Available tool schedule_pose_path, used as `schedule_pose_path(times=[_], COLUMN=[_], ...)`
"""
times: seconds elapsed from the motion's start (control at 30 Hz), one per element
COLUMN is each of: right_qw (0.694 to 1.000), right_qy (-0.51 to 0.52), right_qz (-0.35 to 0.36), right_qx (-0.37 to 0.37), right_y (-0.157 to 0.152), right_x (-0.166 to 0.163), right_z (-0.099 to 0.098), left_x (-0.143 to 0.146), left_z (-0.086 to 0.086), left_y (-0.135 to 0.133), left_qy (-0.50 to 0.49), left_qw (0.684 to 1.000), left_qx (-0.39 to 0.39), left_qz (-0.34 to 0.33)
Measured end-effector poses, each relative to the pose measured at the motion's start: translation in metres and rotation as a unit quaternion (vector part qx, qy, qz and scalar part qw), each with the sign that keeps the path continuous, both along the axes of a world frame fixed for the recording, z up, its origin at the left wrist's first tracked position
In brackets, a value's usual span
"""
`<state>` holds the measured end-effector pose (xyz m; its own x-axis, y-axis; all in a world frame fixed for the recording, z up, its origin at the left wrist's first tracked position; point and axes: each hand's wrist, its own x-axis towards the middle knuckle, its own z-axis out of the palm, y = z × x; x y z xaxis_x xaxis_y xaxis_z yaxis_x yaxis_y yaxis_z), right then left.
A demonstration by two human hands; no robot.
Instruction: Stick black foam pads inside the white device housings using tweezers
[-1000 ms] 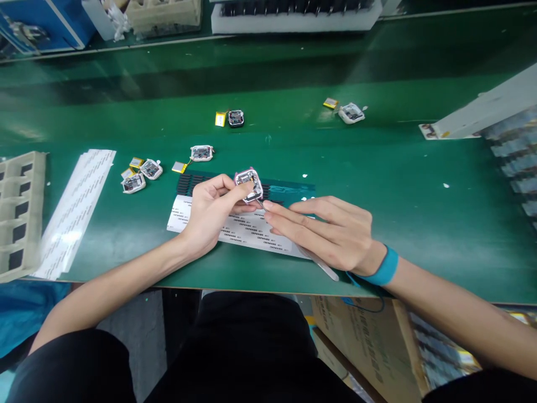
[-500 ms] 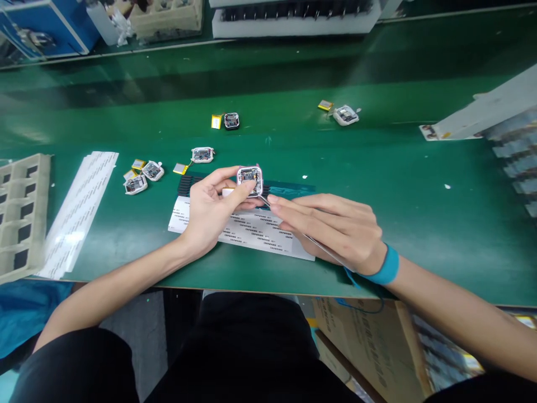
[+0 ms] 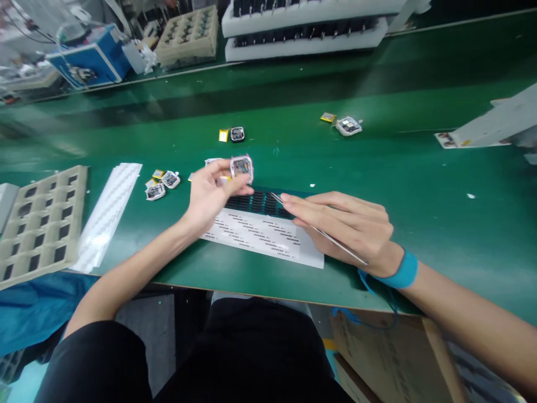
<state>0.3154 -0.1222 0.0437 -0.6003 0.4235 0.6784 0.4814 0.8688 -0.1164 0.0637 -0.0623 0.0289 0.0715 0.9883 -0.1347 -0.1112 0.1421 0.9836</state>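
Between the thumb and fingers of my left hand (image 3: 208, 196) is a small square watch case (image 3: 242, 168), white-rimmed, its circuit board showing. A battery (image 3: 223, 181) is partly hidden in the same hand. My right hand (image 3: 348, 226) is closed around slim metal tweezers (image 3: 342, 246). Their tip reaches over a dark sheet of black pads (image 3: 255, 202), below and right of the watch case and apart from it. I cannot tell whether the tip touches the sheet. White printed backing paper (image 3: 260, 238) lies along the sheet's near side, partly under my right hand.
More open cases with yellow batteries lie on the green bench: one pair (image 3: 163, 184) at left, a dark-rimmed case (image 3: 237, 134) and a white case (image 3: 349, 126) farther back. A compartment tray (image 3: 46, 221) and paper strips (image 3: 111, 215) stand left. White foam racks (image 3: 306, 47) line the back.
My left hand has lifted the watch case slightly up and away from the tweezers. The tweezers' tip has left the case and is now over the black pads. The view has shifted.
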Motion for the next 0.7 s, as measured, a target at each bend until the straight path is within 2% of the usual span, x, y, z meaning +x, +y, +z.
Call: schedule_pose_path(times=[0.07, 0.1, 0.17, 0.27, 0.33, 0.43, 0.53, 0.7], right_qw=[1.0, 1.0, 1.0, 0.999, 0.999, 0.999, 0.999, 0.999], right_qy=[0.011, 0.013, 0.001, -0.022, -0.028, -0.03, -0.026, -0.032], right_qz=[0.0, -0.001, 0.005, 0.025, 0.032, 0.032, 0.019, -0.024], right_qx=[0.019, 0.025, 0.022, 0.01, 0.007, 0.007, 0.022, 0.0], right_y=[0.004, 0.006, 0.009, 0.01, 0.011, 0.012, 0.014, 0.017], right_x=[0.001, 0.002, 0.003, 0.006, 0.007, 0.007, 0.008, 0.011], right_z=[-0.002, -0.003, -0.002, -0.001, -0.002, -0.004, -0.004, -0.005], left_x=[-0.03, -0.048, -0.08, -0.1, -0.09, -0.058, -0.034, -0.031], left_z=[-0.008, -0.012, -0.02, -0.028, -0.032, -0.037, -0.037, -0.02], left_y=[0.04, 0.062, 0.101, 0.138, 0.148, 0.151, 0.155, 0.153], left_qy=[0.112, 0.185, 0.318, 0.359, 0.356, 0.342, 0.325, 0.313], left_qw=[0.991, 0.976, 0.938, 0.923, 0.925, 0.929, 0.93, 0.931], left_qx=[0.07, 0.097, 0.094, 0.102, 0.123, 0.14, 0.14, 0.14], left_qz=[0.03, 0.06, 0.097, 0.089, 0.054, -0.032, -0.1, -0.123])
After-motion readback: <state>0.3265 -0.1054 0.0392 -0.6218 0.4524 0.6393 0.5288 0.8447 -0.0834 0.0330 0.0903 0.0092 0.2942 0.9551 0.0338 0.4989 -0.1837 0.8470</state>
